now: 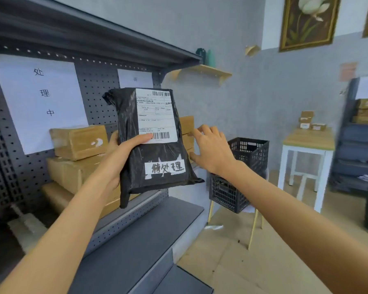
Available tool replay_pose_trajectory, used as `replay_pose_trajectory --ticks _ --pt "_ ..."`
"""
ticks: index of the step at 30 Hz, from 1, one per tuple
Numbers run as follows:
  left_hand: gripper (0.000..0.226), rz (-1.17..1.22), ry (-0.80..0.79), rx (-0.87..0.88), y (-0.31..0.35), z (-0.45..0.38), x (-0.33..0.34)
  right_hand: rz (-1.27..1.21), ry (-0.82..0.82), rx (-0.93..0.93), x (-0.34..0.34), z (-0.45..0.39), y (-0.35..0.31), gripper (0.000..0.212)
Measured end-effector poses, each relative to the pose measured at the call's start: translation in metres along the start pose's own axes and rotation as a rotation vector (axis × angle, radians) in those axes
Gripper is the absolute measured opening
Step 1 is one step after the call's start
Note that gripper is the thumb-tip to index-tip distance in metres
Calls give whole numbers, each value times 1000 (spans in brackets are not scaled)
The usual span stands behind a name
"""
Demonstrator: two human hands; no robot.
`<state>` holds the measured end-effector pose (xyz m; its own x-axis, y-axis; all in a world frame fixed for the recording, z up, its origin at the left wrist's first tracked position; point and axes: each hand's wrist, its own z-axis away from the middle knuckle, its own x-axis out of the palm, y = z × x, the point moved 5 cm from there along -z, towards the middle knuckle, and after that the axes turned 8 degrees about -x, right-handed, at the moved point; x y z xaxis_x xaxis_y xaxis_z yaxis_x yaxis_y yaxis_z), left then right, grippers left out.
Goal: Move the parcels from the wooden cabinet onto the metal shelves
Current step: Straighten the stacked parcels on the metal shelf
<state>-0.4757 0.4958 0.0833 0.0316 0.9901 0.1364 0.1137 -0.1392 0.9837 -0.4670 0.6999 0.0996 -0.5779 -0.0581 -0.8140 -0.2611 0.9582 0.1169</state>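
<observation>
The left hand (117, 158) grips a black parcel (151, 145) upright, thumb across its label, apparently so the label can be read. The parcel is held in front of the metal shelf (149, 200), not yet set down. The right hand (210, 151), fingers spread and holding nothing, reaches the stacked boxes (187, 134), probably to steady them or clear space.
</observation>
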Motion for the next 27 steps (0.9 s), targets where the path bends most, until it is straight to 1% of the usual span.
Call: replay_pose_trajectory --ticks 2,7,9,13,14,17,18,23,27 --pt "84 2 35 15 -1 -27 17 -22 21 -32 14 -27 27 55" --pt "70 -5 162 16 -4 -85 44 -128 27 -72 56 -82 74 55" --pt "67 -24 202 18 -4 -111 50 -164 27 -89 73 -103 90 56" --pt "67 -45 202 -12 -4 -163 61 -182 66 -116 101 -146 123 58" --pt "59 -50 205 -15 -3 -177 65 -172 80 -123 107 -157 132 58" --pt "19 -56 218 2 7 -216 75 -168 104 -136 120 -196 155 55" --pt "13 -52 224 4 13 -229 77 -171 112 -141 123 -211 161 55" --pt "12 -72 271 15 39 -295 81 -175 181 -155 135 -278 189 55" --pt "16 -51 306 -16 43 -339 83 -209 191 -169 153 -323 203 55"
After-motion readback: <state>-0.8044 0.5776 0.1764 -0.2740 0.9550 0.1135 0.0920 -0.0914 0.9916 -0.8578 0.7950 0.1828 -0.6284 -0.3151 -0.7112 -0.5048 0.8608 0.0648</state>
